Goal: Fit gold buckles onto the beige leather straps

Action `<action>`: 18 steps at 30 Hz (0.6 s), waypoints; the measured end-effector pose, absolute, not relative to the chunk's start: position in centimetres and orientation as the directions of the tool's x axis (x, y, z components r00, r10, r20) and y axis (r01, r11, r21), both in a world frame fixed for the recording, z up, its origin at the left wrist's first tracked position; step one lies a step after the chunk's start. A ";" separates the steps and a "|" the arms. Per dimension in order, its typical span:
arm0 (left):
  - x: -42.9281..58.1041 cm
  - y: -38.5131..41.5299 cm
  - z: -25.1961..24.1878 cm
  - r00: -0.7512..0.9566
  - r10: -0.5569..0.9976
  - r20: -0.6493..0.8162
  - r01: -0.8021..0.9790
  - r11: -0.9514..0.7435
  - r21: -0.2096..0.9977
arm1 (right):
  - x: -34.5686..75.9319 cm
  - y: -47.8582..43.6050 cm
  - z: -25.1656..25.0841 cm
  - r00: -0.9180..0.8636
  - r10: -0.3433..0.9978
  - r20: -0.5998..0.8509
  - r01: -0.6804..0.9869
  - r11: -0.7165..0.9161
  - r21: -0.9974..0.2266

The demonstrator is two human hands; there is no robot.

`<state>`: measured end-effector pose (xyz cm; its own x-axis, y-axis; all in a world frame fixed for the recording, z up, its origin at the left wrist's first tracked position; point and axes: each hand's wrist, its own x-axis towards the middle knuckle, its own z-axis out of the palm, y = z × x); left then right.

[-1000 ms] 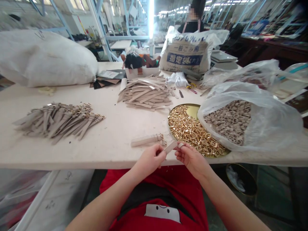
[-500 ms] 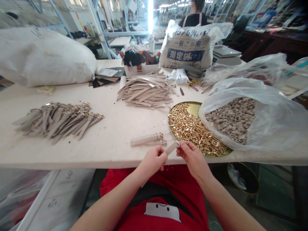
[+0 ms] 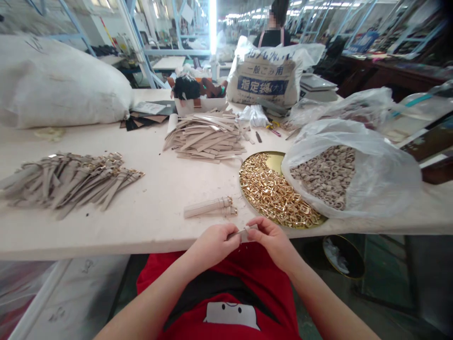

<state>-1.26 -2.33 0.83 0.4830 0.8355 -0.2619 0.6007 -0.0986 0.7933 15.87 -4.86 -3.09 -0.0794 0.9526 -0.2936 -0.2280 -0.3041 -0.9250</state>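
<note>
Close to the table's front edge, my left hand (image 3: 220,242) pinches a beige strap (image 3: 244,232). My right hand (image 3: 268,234) grips the strap's other end, its fingertips near those of my left hand. Small details between the fingers are hidden. Just beyond my hands lies a small stack of beige straps (image 3: 207,208) with gold buckles at their right ends. A round gold tray (image 3: 275,159) full of small gold buckles (image 3: 272,189) stands to the right, next to an open clear bag (image 3: 378,189) of beige loops (image 3: 327,174).
A pile of buckled straps (image 3: 71,179) lies at the left, plain strips (image 3: 208,134) at the middle back. Behind are a white sack (image 3: 60,85), a printed bag (image 3: 264,80) and a box (image 3: 184,107). A person (image 3: 274,35) is in the background.
My hands have moved slightly down and closer together, and the strap between them has turned and shows less. The whole view has shifted a little.
</note>
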 end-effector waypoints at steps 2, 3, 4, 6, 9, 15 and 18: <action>-1.0 -2.4 1.2 0.503 0.811 -0.298 0.562 -0.046 0.826 | 15.6 -5.0 -3.0 -0.129 0.949 -0.289 -0.271 -0.314 -0.910; -0.8 -2.6 1.2 0.505 0.797 -0.330 0.532 0.013 0.846 | 15.5 -4.9 -3.0 -0.118 0.954 -0.274 -0.298 -0.297 -0.907; -0.7 -2.7 1.2 0.507 0.777 -0.373 0.502 0.086 0.861 | 15.4 -4.9 -2.9 -0.093 0.962 -0.257 -0.320 -0.273 -0.907; -0.6 -3.0 0.6 0.506 0.739 -0.445 0.450 0.214 0.867 | 15.0 -4.7 -2.9 -0.057 0.971 -0.233 -0.340 -0.239 -0.910; -0.5 -2.8 -0.8 0.497 0.762 -0.414 0.372 0.243 0.896 | 14.1 -4.6 -3.1 -0.099 0.973 -0.208 -0.358 -0.230 -0.905; -0.2 -1.1 -1.7 0.418 0.853 -0.313 0.379 0.149 0.913 | 18.1 -2.8 -2.3 -0.099 0.991 -0.090 0.063 -0.084 -0.995; 0.1 -0.4 -1.1 0.369 0.857 -0.360 0.421 0.191 0.886 | 23.6 0.3 -1.6 0.158 0.987 0.029 0.424 -0.041 -0.905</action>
<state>0.07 -0.38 -1.05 0.3691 0.8566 -0.3605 0.4215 0.1914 0.8864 23.62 0.28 -1.61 0.1583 0.9870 0.0290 0.4237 -0.0414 -0.9048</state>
